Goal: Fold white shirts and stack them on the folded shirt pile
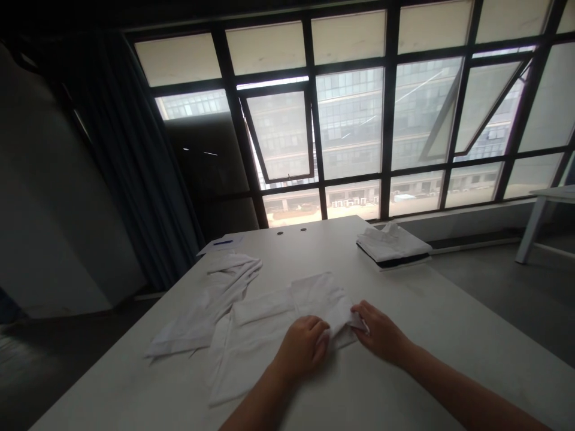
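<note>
My left hand (300, 348) is closed on the white shirt (251, 353), and my right hand (381, 333) seems to pinch its edge, holding the fold even.

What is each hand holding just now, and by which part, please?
The right hand pinches the folded end of a white shirt; the left hand grips the same fold.
</note>
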The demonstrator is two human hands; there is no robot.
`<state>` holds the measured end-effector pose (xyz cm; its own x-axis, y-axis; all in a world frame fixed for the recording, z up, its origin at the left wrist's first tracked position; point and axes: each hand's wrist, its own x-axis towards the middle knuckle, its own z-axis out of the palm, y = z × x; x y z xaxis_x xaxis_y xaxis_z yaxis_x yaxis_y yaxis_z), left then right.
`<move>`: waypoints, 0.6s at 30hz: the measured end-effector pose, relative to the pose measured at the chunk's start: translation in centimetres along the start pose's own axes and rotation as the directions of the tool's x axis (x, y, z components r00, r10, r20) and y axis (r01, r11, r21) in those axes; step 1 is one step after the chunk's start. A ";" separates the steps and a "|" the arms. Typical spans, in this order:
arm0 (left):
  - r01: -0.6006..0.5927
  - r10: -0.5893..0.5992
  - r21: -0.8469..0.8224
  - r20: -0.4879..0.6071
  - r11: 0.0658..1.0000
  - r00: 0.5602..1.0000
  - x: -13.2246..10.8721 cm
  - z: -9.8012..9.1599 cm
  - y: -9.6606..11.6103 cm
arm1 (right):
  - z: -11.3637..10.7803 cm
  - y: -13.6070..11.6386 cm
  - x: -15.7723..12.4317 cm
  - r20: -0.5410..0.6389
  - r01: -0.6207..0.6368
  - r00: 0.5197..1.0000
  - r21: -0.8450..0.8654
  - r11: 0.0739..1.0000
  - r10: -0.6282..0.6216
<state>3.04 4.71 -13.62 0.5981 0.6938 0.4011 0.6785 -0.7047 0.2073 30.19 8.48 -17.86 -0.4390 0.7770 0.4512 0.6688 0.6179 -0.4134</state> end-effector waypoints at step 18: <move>-0.065 0.009 0.221 0.243 0.973 0.970 -0.8 0.8 -0.3 | -2.3 1.1 -0.2 0.212 0.085 0.975 -0.054 0.995 -0.072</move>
<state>2.73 4.45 -14.68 0.6900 0.7024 0.1747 0.7159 -0.6979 -0.0210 32.42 8.73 -16.55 -0.6028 0.7386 0.3018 0.6606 0.6742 -0.3303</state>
